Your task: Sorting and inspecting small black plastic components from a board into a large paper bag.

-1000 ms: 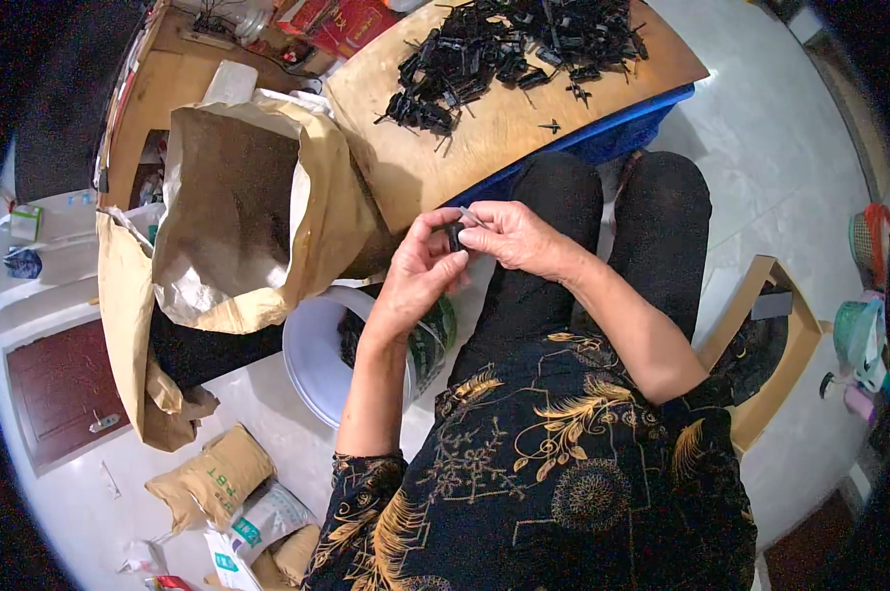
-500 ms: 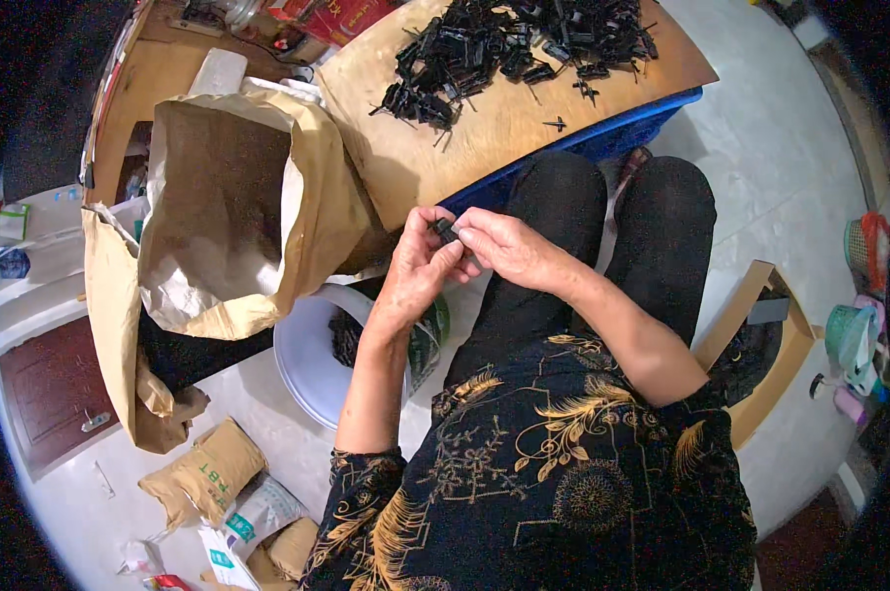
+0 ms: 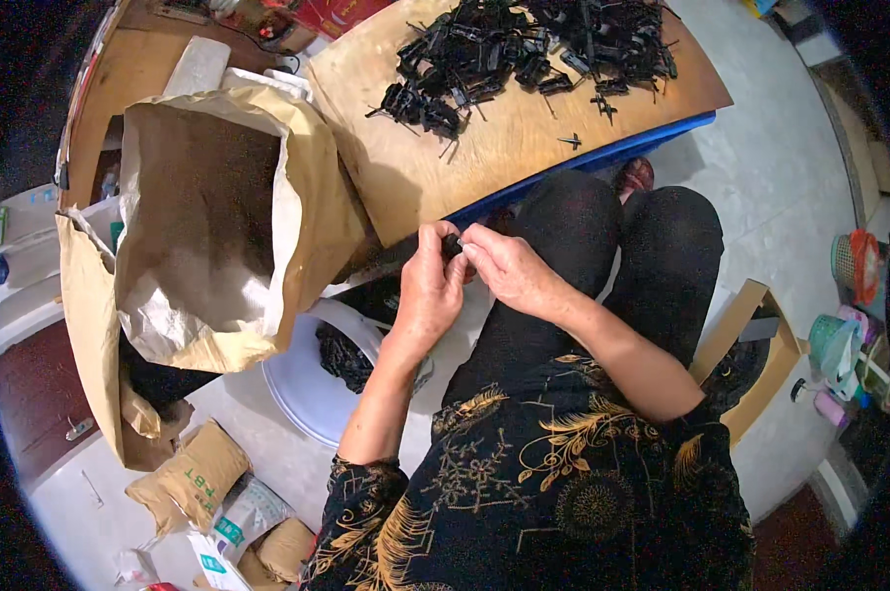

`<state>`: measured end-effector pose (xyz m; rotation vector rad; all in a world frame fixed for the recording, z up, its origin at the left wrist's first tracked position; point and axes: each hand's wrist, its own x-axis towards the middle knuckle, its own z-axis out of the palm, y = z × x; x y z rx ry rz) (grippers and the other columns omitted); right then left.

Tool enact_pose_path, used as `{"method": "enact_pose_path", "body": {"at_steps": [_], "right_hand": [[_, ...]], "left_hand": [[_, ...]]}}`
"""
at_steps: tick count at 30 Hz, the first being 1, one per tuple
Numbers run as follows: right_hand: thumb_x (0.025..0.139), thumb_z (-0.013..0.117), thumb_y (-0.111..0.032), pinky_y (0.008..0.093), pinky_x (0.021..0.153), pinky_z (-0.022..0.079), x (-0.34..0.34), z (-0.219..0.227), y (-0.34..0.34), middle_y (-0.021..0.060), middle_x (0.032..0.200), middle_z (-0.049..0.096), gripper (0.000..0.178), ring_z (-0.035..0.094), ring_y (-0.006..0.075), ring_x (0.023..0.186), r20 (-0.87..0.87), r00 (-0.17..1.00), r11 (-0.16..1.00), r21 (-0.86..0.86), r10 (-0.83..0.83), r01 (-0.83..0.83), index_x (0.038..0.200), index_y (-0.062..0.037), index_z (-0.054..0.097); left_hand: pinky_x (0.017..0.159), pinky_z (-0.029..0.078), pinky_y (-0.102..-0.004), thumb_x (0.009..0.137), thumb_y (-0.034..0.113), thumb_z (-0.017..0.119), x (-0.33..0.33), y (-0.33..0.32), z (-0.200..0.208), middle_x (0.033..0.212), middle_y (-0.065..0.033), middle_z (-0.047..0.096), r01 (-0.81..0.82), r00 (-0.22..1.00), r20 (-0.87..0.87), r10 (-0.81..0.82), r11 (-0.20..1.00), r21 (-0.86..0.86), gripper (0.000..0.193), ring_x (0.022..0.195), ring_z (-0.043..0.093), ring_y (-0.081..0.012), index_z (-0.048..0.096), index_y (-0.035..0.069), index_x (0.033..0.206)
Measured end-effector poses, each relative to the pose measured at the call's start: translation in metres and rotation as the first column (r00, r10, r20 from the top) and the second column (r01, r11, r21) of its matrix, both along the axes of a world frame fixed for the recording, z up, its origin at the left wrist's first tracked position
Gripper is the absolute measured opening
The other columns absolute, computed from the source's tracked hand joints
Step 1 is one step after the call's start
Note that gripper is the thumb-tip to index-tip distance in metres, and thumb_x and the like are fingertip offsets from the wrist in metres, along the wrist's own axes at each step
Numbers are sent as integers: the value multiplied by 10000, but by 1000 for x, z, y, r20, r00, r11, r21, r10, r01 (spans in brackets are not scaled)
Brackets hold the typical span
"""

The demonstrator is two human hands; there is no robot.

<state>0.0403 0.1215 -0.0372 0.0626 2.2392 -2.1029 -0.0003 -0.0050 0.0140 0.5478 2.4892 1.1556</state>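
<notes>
Pale slim tip showing between the fingers a second ago now out of sight, tucked in or gone, cannot tell; left hand [image 3: 433, 291] and right hand [image 3: 514, 271] pinch a small black plastic piece [image 3: 452, 244] just off the near corner of the brown wooden tabletop [image 3: 391, 182]; handling seems mid-piece; open-mouthed brown paper sack [image 3: 317, 222] crowds the tabletop's left edge; more room rightward, along its near edge.

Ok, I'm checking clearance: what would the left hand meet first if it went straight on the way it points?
The left hand would probably meet the near edge of the wooden board; its height is unclear, so it might pass above.
</notes>
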Motion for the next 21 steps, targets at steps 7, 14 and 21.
{"method": "enact_pose_path", "body": {"at_steps": [7, 14, 21], "right_hand": [[922, 425, -156, 232, 470, 371, -10, -13, -1, -3, 616, 455, 161, 410, 65, 529, 88, 977, 970, -137, -192, 203, 1018, -33, 464], [924, 437, -167, 199, 427, 305, -8, -9, 3, -49, 593, 360, 192, 344, 39, 498, 121, 990, 972, -218, -66, 91, 1075, -48, 447], [921, 445, -174, 201, 423, 304, -6, -5, 8, -51, 590, 358, 192, 346, 37, 498, 164, 986, 960, -266, -41, 85, 1067, -50, 457]], "left_hand": [[510, 424, -227, 916, 196, 422, -53, 19, -48, 668, -49, 526, -462, 809, 517, 279, 846, 266, 156, 544, 522, -131, 427, 50, 859], [528, 444, -283, 872, 184, 476, -106, 18, -98, 687, -102, 555, -438, 865, 418, 277, 822, 363, 148, 572, 539, -155, 444, 39, 882], [561, 450, -328, 778, 244, 636, -108, 41, -105, 661, -104, 552, -276, 960, -41, 276, 961, 5, 377, 599, 543, -199, 462, -9, 997]]}}
